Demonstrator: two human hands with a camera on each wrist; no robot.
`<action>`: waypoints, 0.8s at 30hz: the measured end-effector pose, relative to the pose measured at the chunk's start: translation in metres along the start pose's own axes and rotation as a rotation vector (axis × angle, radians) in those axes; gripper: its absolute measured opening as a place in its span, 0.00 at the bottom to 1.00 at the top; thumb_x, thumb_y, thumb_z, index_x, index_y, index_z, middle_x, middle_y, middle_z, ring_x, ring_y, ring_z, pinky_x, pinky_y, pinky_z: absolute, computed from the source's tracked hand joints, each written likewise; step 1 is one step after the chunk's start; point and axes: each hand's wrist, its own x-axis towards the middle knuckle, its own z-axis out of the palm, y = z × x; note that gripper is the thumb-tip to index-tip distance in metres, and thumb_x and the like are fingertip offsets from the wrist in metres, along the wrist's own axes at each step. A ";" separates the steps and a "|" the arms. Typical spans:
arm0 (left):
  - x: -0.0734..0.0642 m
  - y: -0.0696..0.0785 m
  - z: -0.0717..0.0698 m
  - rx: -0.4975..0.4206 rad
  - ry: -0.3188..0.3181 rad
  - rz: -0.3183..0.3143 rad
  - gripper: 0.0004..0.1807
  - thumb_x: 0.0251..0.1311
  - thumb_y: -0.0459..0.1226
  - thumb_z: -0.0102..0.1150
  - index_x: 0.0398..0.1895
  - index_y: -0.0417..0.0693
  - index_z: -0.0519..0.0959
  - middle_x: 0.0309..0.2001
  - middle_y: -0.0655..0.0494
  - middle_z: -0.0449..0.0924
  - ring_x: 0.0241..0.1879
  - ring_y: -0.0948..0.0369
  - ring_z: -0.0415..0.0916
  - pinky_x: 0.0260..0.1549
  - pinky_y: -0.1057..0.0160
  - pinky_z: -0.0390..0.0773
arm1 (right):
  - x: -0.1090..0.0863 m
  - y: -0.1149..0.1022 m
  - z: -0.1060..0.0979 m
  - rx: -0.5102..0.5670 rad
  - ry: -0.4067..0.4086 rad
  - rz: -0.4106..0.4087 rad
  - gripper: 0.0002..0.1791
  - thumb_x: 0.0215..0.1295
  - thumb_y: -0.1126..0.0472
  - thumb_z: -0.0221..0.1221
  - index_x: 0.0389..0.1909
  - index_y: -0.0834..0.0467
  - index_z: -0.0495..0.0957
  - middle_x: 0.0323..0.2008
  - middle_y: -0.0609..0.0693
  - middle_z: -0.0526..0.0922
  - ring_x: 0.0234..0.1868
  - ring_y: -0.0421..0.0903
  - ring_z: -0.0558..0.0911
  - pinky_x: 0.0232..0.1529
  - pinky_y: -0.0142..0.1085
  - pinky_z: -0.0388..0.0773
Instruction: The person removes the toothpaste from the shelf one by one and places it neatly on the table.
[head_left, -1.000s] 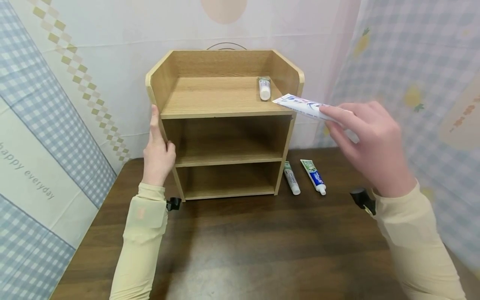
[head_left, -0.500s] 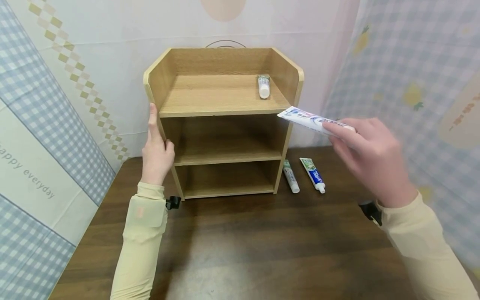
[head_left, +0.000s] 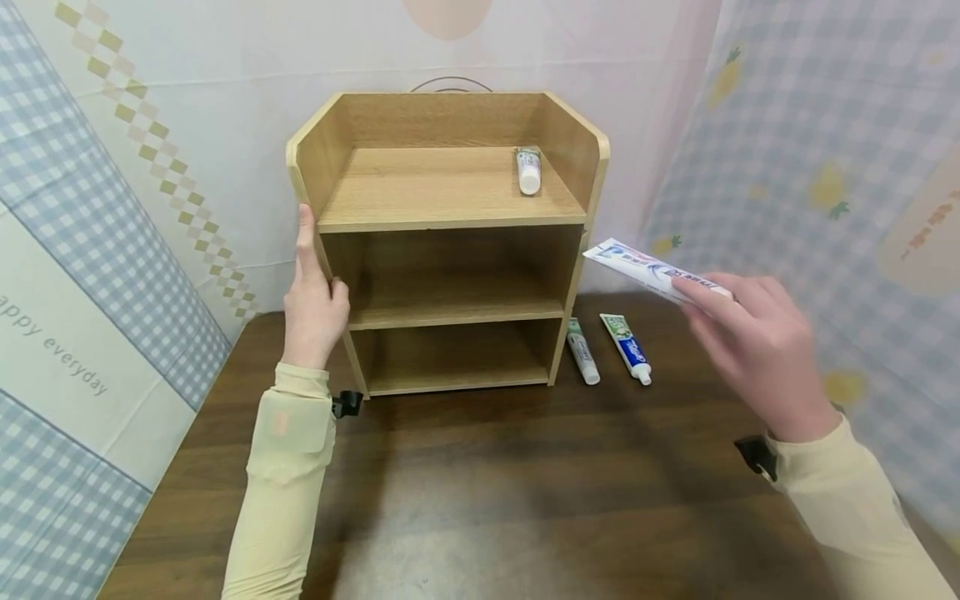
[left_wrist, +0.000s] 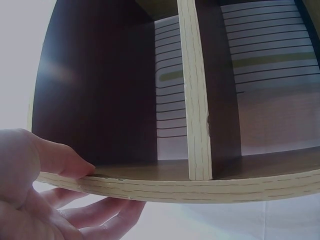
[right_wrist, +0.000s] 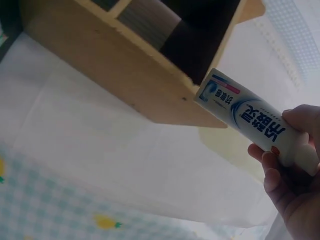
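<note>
My left hand (head_left: 315, 312) grips the left side panel of a wooden shelf (head_left: 450, 222); in the left wrist view the thumb lies inside the panel's edge and the fingers outside. My right hand (head_left: 761, 350) pinches a white toothpaste tube (head_left: 648, 271) near its cap end, in the air right of the shelf. The tube's flat end points left toward the shelf, and its blue lettering shows in the right wrist view. Another white toothpaste tube (head_left: 528, 171) lies on the top shelf board at the right, cap toward me.
On the dark wooden table (head_left: 465, 492), right of the shelf, lie a grey-white toothpaste tube (head_left: 582, 354) and a green, white and blue toothpaste tube (head_left: 627, 348). Patterned cloth (head_left: 795, 183) hangs behind and at both sides.
My right hand has moved down and to the right with the toothpaste tube, from near the top board to beside the shelf. The left hand keeps its grip on the shelf.
</note>
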 end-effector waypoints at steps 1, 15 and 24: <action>0.000 0.000 0.000 0.000 -0.001 0.000 0.49 0.58 0.26 0.42 0.77 0.69 0.35 0.77 0.51 0.49 0.16 0.51 0.56 0.17 0.56 0.59 | -0.002 0.002 0.000 -0.005 -0.007 0.004 0.16 0.69 0.53 0.54 0.46 0.57 0.85 0.38 0.62 0.85 0.34 0.61 0.76 0.38 0.46 0.67; 0.000 -0.002 0.000 0.003 -0.001 -0.011 0.49 0.57 0.26 0.42 0.77 0.69 0.35 0.77 0.50 0.51 0.16 0.50 0.56 0.18 0.56 0.59 | -0.027 0.027 0.001 -0.061 -0.075 0.071 0.16 0.66 0.56 0.56 0.51 0.57 0.84 0.41 0.62 0.85 0.40 0.61 0.77 0.40 0.48 0.68; 0.001 -0.002 0.001 0.001 -0.001 -0.007 0.49 0.58 0.26 0.41 0.77 0.69 0.35 0.77 0.53 0.49 0.15 0.52 0.54 0.17 0.56 0.59 | -0.035 0.035 0.003 -0.081 -0.104 0.107 0.22 0.52 0.70 0.65 0.51 0.57 0.83 0.43 0.63 0.85 0.43 0.62 0.77 0.44 0.51 0.68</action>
